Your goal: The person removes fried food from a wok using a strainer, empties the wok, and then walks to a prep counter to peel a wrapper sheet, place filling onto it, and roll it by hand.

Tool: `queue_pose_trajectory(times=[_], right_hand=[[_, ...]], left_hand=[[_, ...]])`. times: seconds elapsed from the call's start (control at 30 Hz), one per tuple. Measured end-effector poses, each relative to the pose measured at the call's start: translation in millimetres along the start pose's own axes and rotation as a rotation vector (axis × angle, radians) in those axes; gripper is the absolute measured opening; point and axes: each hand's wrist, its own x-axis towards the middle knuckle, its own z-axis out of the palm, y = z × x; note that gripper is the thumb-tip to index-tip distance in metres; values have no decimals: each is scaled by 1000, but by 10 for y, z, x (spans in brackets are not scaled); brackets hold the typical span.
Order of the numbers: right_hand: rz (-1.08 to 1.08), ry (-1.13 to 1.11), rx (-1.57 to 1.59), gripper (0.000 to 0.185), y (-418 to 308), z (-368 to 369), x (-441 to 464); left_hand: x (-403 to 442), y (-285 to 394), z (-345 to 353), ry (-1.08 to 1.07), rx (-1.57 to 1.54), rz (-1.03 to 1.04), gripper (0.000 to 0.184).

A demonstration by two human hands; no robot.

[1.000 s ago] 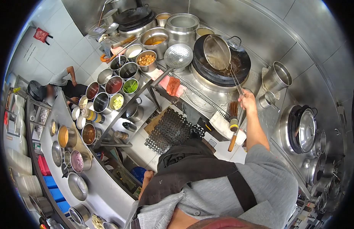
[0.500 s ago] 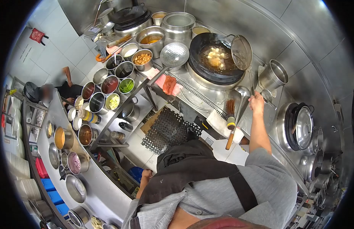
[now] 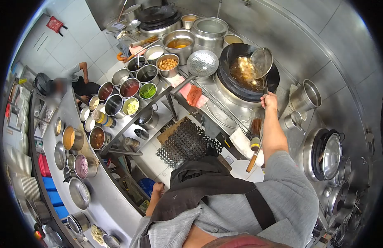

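Note:
My right hand [image 3: 269, 100] is closed around the handle of a mesh strainer [image 3: 262, 61]. The strainer is tilted over the right side of a black wok [image 3: 225, 82]. In the wok's brown, bubbling oil, pale yellowish food pieces [image 3: 243, 66] float just left of the mesh. My left hand [image 3: 158, 189] hangs low beside my apron with its fingers curled in, and no object shows in it. A perforated ladle [image 3: 202, 63] rests left of the wok, its handle pointing toward me.
Several metal pots with sauces, chopped greens [image 3: 147, 91] and fried cubes [image 3: 167, 64] stand to the left. A bamboo brush [image 3: 256, 128] lies at the stove's front edge. A tall pot [image 3: 306, 94] and a lidded wok [image 3: 332, 151] are on the right. Another person [image 3: 82, 80] is at far left.
My right hand has moved forward and left with the strainer, which has come from the wok's rim in over the oil. My left hand stays low at my side.

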Motion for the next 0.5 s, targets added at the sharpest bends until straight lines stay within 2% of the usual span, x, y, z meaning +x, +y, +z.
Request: queue_pose_trajectory(times=[0.03,0.1,0.13,0.2,0.23,0.33,0.4,0.43,0.5], right_hand=[[-4,-11,1,44,-30,34,81],[-19,-139,-123,29,-114,92,156],[-61,-139,-152,18,-117,88,159],[-99,-172,-158,20,-147,27,84],[-139,-198,-164,21,-163,-23,24],[-151,-210,-201,32,-278,-172,-344],[-141,-241,-192,46,-244,-300,-455],[-137,-228,-194,46,-208,-369,-492],[-125,-196,-173,49,-227,-478,-635]], left_hand=[[72,-216,-2,9,-7,-2,21],[37,-338,-50,103,724,856,20],[37,-382,-13,109,724,849,20],[-251,37,39,114,65,-42,20],[-299,97,47,143,-64,-168,20],[44,-561,109,-17,-202,-23,19],[183,-667,76,-263,-525,34,18],[202,-655,104,-177,-165,205,18],[-22,-137,86,174,680,427,18]])
